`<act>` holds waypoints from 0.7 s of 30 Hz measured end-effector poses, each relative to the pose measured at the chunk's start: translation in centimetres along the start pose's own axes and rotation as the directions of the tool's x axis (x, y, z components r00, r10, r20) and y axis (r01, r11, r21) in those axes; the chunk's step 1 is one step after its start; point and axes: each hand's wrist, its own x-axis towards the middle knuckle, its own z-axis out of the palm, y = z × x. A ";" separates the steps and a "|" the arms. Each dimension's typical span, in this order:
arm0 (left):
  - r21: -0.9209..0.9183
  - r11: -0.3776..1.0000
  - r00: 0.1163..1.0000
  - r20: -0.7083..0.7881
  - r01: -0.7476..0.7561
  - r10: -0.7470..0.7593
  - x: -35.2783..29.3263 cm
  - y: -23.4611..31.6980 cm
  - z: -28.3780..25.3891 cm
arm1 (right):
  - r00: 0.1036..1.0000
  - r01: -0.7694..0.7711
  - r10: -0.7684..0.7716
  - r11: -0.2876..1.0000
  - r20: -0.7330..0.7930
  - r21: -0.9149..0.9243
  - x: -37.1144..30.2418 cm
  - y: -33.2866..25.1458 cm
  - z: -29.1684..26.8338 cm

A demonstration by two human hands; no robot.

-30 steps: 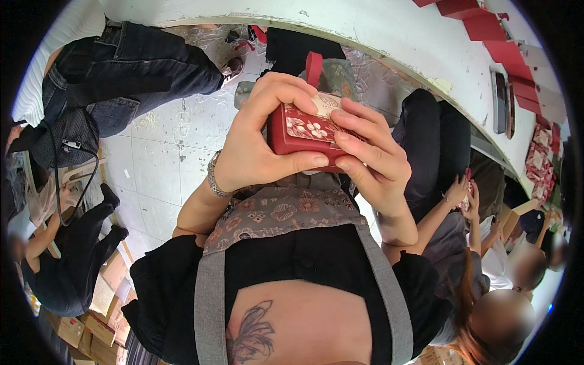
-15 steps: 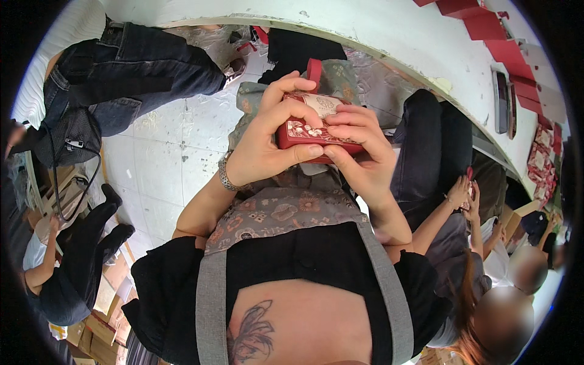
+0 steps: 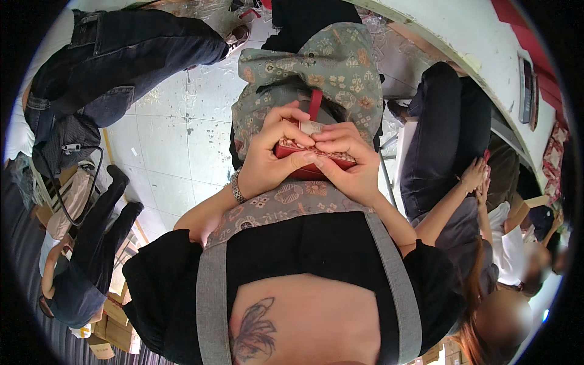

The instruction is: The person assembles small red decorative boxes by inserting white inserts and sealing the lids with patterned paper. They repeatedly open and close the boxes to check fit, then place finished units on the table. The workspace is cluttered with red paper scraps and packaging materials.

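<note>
A small red box (image 3: pixel 307 173) with a pale floral pattern is held between both my hands, above my lap. My left hand (image 3: pixel 275 146) is closed round its left end, with the fingers bent over the top and the thumb along the near edge. My right hand (image 3: pixel 353 157) grips the other end the same way, and the two thumbs nearly meet. A pale label (image 3: pixel 311 127) shows in part on top, mostly covered by my fingers. From the far side a red ribbon strap (image 3: pixel 316 104) sticks up. Below it lies my floral apron (image 3: pixel 344 70).
A white table (image 3: pixel 471 61) curves along the upper right, with a dark phone-like device (image 3: pixel 525 91) and red patterned packages (image 3: pixel 555 155) on it. Close on my right a seated co-worker holds their hands (image 3: pixel 477 179) together. Another person's dark-jeaned legs (image 3: pixel 134 55) are at upper left.
Both hands and the box have come lower and closer to my body, and the box's near side is tilted more into view. The table has slid up and right; more apron shows.
</note>
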 end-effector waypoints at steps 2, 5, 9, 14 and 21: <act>-0.006 1.000 0.999 0.031 -0.013 0.013 0.1 -0.1 -0.2 | 1.000 0.023 -0.023 1.000 0.017 -0.003 -0.1 0.0 -0.1; -0.026 1.000 0.997 0.083 -0.001 0.003 0.1 0.0 -0.5 | 0.997 0.054 -0.053 0.999 0.064 -0.009 -0.3 0.3 -0.5; -0.037 0.999 0.990 0.138 0.035 -0.030 0.0 0.5 -0.8 | 0.991 0.068 -0.068 0.998 0.113 0.003 -0.5 0.2 -0.9; -0.015 1.000 0.979 0.202 -0.005 0.008 0.1 0.2 -1.3 | 0.982 0.138 -0.137 0.990 0.134 0.002 -0.6 0.6 -0.9; 0.013 1.000 0.977 0.214 -0.020 0.017 0.1 0.2 -1.3 | 0.981 0.140 -0.134 0.989 0.141 -0.034 -0.6 0.5 -0.8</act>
